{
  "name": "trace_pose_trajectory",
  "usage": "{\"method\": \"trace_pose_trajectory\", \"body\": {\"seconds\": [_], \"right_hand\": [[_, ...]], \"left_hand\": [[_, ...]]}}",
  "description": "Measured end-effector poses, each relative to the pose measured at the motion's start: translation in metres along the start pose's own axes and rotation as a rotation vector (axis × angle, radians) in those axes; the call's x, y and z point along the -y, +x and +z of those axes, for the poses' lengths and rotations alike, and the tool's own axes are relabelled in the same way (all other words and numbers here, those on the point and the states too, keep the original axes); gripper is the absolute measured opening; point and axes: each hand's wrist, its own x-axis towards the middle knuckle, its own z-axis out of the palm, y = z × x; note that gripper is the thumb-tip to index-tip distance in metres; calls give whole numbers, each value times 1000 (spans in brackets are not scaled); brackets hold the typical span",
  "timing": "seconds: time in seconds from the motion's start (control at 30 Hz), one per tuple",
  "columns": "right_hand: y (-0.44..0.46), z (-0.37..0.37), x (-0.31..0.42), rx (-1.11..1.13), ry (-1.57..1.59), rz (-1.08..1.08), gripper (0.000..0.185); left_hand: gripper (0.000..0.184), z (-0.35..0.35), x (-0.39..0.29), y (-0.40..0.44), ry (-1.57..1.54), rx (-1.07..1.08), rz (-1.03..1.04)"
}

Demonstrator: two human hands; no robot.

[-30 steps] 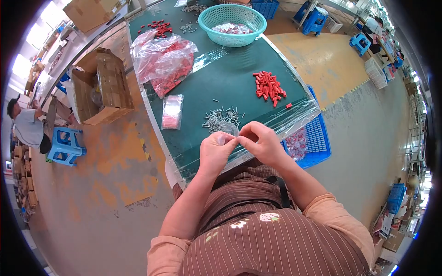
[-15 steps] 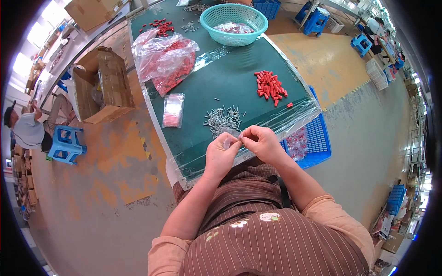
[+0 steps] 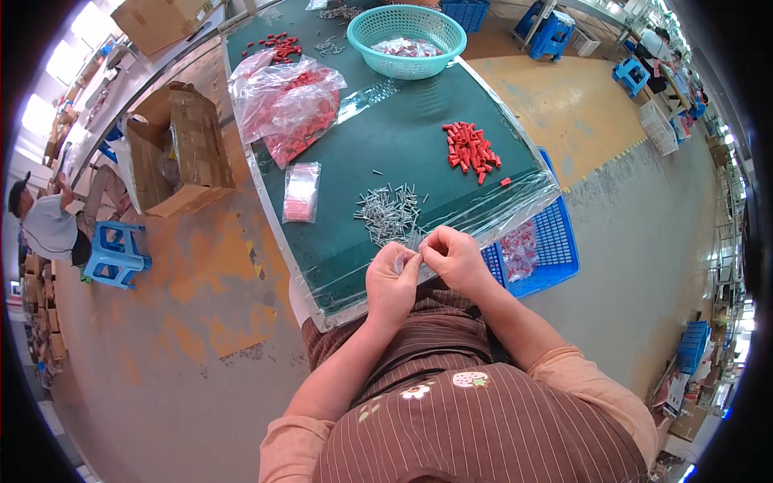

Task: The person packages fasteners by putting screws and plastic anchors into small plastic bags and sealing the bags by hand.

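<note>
My left hand (image 3: 392, 283) and my right hand (image 3: 455, 262) meet at the table's near edge, fingertips pinched together on a small clear plastic bag (image 3: 399, 262), largely hidden by the fingers. Just beyond them lies a pile of metal screws (image 3: 388, 212). Red plastic plugs (image 3: 471, 151) form a heap to the right. On the left is a flat stack of clear bags (image 3: 301, 193), and behind it a large plastic bag (image 3: 290, 105) with red plugs inside.
A teal basket (image 3: 407, 40) with filled packets stands at the table's far end. Below the right edge hangs or stands a blue crate (image 3: 555, 249) with packets. An open carton (image 3: 181, 153), a blue stool (image 3: 117, 254) and a seated person (image 3: 50, 224) are at left.
Both hands have moved slightly down, toward my body, still pinching the small bag. More of the screw pile shows. The person at left has shifted posture.
</note>
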Motion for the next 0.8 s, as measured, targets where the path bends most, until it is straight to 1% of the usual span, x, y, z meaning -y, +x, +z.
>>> {"method": "trace_pose_trajectory", "body": {"seconds": [0.07,0.27,0.3,0.4,0.43,0.5,0.53,0.63,0.73,0.8], "right_hand": [[-1,2,0,-9,-10,2,20],[-3,10,-2,-34,-62,-23,20],[-3,10,-2,-34,-56,-30,21],[-7,9,3,-20,-17,-17,20],[-6,9,2,-23,-3,-26,20],[-3,8,0,-15,4,-21,19],[-2,7,-3,2,33,-39,16],[0,1,-5,59,93,-69,8],[-1,0,-3,70,125,-55,9],[-1,1,-4,81,130,-38,16]], "left_hand": [[11,1,4,-3,7,-36,44],[12,1,3,-9,5,-97,50],[14,1,5,-9,25,-100,112],[13,0,4,-12,-8,-117,44],[12,-1,5,-11,-4,-114,54],[10,-2,1,-8,4,-77,-3],[9,-3,-1,-8,8,-60,-35],[6,-2,3,-7,-22,-54,-40],[5,-3,0,-5,-2,-47,-46],[6,-6,2,-4,35,-26,-67]]}}
